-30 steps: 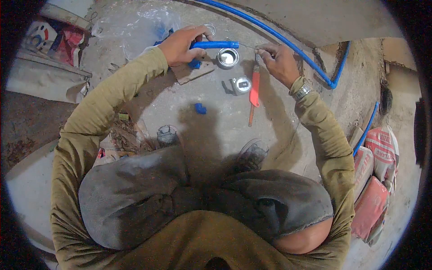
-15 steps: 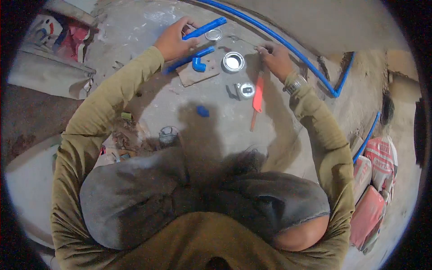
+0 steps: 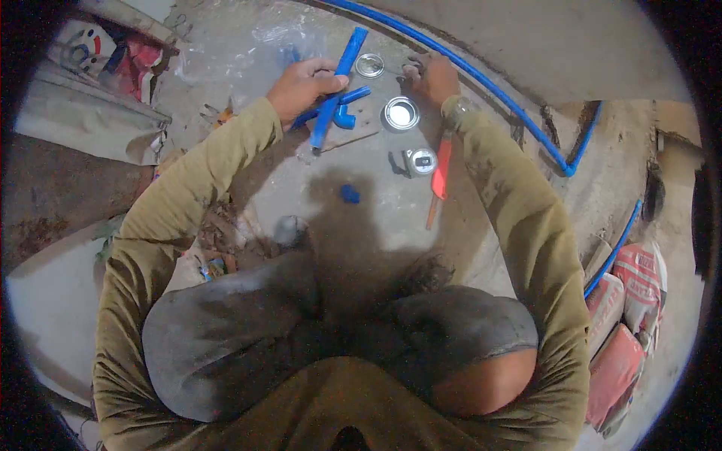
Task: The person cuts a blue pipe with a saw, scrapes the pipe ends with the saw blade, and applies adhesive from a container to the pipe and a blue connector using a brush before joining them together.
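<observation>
My left hand [image 3: 304,90] is closed around a short blue pipe [image 3: 346,64], held steeply slanted over the floor. Beneath it, another short blue pipe [image 3: 355,95] and a blue elbow fitting [image 3: 344,118] rest on a flat piece of board [image 3: 357,137]. My right hand [image 3: 432,77] has its fingers curled together near a round metal lid [image 3: 369,65]; what they may pinch is too small to make out. An open tin [image 3: 401,113] with a pale inside stands between the hands. Below it sit a tape measure [image 3: 421,161] and an orange-red-handled tool [image 3: 441,174].
A small blue piece [image 3: 350,194] lies on the floor before my legs. Long blue piping [image 3: 481,75] runs along the wall at the back right. Printed sacks [image 3: 624,331] are at the right. A grey sheet-like ledge [image 3: 90,113] stands at the left.
My left hand has swung the blue pipe from a shallow slant to a steep one and brought it lower. My right hand has shifted left and slightly up, closer to the lid.
</observation>
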The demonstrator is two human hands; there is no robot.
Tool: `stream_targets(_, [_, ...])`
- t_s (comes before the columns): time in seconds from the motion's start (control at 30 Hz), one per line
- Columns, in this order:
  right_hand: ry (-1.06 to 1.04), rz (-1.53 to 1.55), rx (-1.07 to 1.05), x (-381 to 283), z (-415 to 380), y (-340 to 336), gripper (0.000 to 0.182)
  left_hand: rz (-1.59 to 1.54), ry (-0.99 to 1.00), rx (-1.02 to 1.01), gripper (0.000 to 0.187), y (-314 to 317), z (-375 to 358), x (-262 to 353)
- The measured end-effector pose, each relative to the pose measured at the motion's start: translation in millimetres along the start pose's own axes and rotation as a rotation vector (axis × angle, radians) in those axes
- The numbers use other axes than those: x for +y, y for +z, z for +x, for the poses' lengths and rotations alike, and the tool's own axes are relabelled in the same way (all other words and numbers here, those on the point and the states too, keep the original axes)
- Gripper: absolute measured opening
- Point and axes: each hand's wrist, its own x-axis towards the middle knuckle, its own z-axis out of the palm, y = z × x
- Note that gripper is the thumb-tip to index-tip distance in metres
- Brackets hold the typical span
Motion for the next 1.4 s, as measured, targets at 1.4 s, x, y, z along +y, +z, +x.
stream_targets(1.4, [-0.018, 0.305, -0.394, -84, -104, -186, 0.036, 0.476, 0.385, -0.09, 0.046, -14, -31, 19])
